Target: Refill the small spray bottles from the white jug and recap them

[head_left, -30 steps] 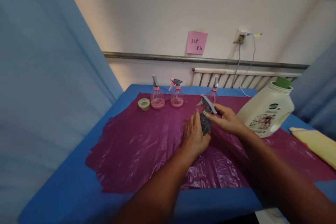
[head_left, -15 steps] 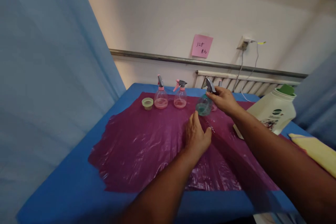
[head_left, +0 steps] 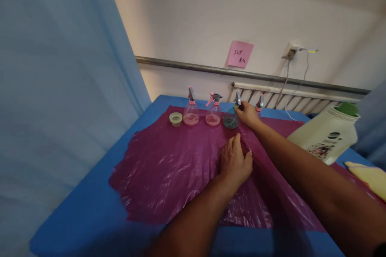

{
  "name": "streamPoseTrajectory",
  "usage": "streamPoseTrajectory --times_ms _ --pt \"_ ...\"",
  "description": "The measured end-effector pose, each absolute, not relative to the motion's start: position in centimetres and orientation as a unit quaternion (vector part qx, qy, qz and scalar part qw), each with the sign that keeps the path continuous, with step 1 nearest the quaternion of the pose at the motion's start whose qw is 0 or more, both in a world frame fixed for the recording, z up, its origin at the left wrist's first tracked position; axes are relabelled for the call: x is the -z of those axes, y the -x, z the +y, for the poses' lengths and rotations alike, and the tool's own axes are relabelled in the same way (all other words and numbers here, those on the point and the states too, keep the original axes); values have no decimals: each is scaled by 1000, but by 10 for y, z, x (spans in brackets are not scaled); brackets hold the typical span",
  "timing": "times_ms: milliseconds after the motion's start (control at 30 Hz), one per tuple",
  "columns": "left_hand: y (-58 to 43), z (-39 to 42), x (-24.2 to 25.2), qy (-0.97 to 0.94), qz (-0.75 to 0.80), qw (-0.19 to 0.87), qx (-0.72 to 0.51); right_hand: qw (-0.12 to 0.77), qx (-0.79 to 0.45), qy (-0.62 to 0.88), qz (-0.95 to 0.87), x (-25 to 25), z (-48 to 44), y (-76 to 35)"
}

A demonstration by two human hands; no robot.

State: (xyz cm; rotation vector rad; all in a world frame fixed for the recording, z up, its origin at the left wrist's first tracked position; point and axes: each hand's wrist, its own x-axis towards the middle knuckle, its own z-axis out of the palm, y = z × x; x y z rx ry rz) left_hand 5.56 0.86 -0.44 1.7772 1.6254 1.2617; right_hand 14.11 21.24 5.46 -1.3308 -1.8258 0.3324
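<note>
My right hand has its fingers closed round the neck of a teal spray bottle with a grey trigger head. The bottle is upright at the back of a purple plastic sheet. Low in front of it is my left hand, holding nothing, its thumb apart from the loosely bent fingers. Left of the teal bottle stand two clear spray bottles with pink liquid, one nearer and one farther. Another pink-collared spray bottle is partly hidden behind my right hand.
At the left end of the row sits a small pale-green tub. A large cream jug with a green top leans on the right, near a yellow cloth. A radiator and wall rail run behind the blue-covered table.
The teal spray bottle has gone from tilted to upright and back into line with the others, still in my right hand. My view has shifted a little left.
</note>
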Motion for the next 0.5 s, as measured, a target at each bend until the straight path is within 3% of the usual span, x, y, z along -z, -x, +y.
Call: streamPoseTrajectory --times_ms 167,300,500 --pt "-57 8 3 -635 584 216 -457 459 -75 501 -730 -68 196 -169" --pt "-57 7 0 -643 587 220 -441 480 43 505 -716 -89 200 -204" --pt "-55 9 1 -652 593 209 -424 347 14 666 -660 -98 220 -222"
